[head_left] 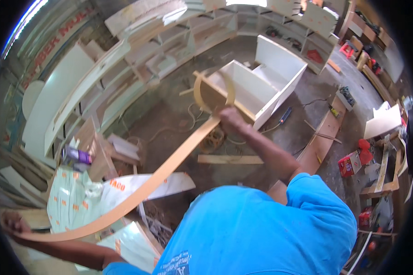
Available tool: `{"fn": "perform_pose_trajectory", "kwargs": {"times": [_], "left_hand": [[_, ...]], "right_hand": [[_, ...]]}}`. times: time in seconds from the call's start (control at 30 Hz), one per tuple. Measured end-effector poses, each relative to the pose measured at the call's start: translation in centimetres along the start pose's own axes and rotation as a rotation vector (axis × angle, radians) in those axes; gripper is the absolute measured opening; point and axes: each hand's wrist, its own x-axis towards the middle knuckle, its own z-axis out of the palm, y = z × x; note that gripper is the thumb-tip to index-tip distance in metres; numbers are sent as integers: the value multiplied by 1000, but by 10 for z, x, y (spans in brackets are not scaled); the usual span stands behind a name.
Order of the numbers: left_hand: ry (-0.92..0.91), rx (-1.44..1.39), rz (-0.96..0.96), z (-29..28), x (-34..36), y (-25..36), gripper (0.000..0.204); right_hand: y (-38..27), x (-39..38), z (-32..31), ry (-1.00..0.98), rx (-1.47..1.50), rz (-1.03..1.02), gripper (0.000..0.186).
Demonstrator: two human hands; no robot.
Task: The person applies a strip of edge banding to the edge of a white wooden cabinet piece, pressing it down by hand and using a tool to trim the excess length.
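A long, thin, wood-coloured edging strip (pixel 156 178) stretches in a curve between my two hands. At the far left my left hand (pixel 16 223) is closed on one end of it. My right hand (pixel 230 118), out ahead with the arm extended, grips the strip farther along. Beyond that fist, the rest of the strip curls into a loop (pixel 198 94). The loop overlaps the near edge of a white cabinet carcass (pixel 250 85) lying on the floor. Whether the strip touches the carcass I cannot tell.
White shelving units (pixel 170 50) curve along the back. Film-wrapped panels (pixel 73 201) lie at the left by a purple-labelled can (pixel 75 156). A cable (pixel 158 135) and a wooden batten (pixel 229 159) lie on the floor. A long board (pixel 323 133) and a red box (pixel 349 164) are at right.
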Motion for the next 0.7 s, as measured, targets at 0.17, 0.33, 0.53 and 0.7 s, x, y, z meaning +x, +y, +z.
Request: {"fn": "perform_pose_trajectory", "kwargs": {"times": [0.17,0.33,0.53,0.7], "left_hand": [[269,564,-418,-46,-114,-110,42],[348,629,-951,30,-203,-164,31],[-323,342,-1039,283,-312,-138,21],[-549,52,-1426,393,-344,-146,48]], "right_hand": [[-37,28,-29,-106,-244,-41,19],[-80,2,-26,-448,-70,-70,18],[-142,-52,-13,-465,195,276,25],[-156,-71,-18,-532,184,414,20]]}}
